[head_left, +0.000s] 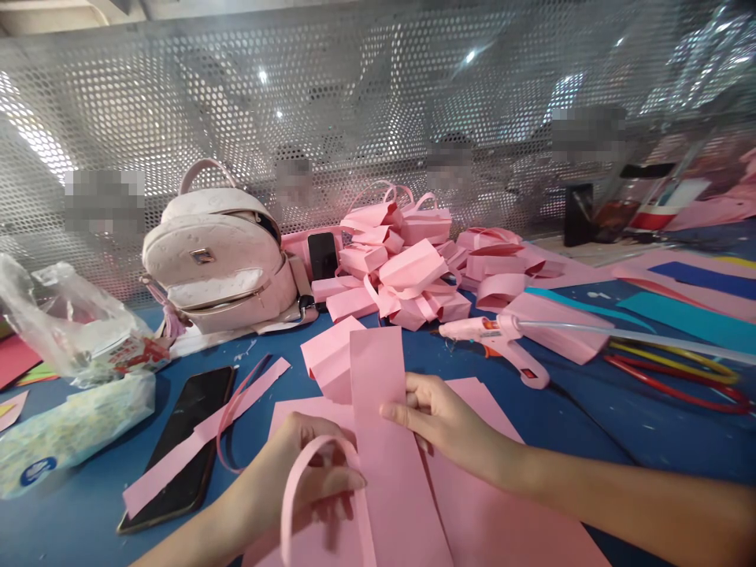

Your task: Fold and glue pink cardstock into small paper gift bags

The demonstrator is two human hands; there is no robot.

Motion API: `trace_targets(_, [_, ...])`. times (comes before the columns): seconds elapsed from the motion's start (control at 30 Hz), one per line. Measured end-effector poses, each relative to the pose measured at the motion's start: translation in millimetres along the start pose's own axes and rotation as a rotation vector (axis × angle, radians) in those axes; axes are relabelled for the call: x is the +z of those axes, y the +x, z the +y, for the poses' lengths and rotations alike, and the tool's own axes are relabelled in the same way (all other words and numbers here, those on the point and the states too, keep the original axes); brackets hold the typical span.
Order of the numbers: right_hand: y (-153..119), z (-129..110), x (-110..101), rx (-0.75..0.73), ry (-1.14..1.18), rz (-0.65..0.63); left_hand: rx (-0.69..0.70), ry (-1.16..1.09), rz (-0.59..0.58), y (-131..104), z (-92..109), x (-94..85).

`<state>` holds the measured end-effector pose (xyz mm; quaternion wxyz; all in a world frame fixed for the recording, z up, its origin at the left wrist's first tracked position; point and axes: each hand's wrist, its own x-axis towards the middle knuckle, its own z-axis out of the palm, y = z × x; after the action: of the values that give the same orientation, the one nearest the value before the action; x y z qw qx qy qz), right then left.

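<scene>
My right hand pinches the right edge of a long pink paper strip, thumb in front and fingers behind. At the strip's left edge, my left hand is closed with thumb and fingertips together. A narrow pink paper band curls in front of that hand; its lower end lies along the wide strip. Beneath both hands are larger pink paper sheets. Just beyond the strip sits a folded pink paper piece. A pink glue gun lies to the right of my right hand.
A heap of pink paper pieces is at the back, beside a white backpack. On the left are a black phone, a tissue pack and a plastic bag. Red and yellow loops lie right. A perforated metal panel stands behind.
</scene>
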<state>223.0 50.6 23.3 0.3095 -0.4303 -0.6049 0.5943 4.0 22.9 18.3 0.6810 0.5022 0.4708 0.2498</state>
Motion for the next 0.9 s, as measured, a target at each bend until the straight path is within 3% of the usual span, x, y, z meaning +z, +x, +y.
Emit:
trace_targets(0.27, [0.8, 3.8, -1.4, -0.019, -0.03, 0.039, -0.002, 0.013, 0.028, -0.2, 0.2, -1.0])
trace_targets(0.43, [-0.3, 2.0, -2.1, -0.017, -0.047, 0.065, 0.043, 0.067, -0.024, -0.6, -0.3, -0.4])
trace_targets(0.63, [-1.7, 0.7, 0.7, -0.065, 0.069, -0.101, 0.056, 0.055, 0.059, 4.6, -5.9, -1.7])
trace_targets(0.9, [-0.2, -0.3, 1.7, -0.068, 0.03, -0.016, 0.086, -0.03, 0.073, 4.0, -6.1, -1.0])
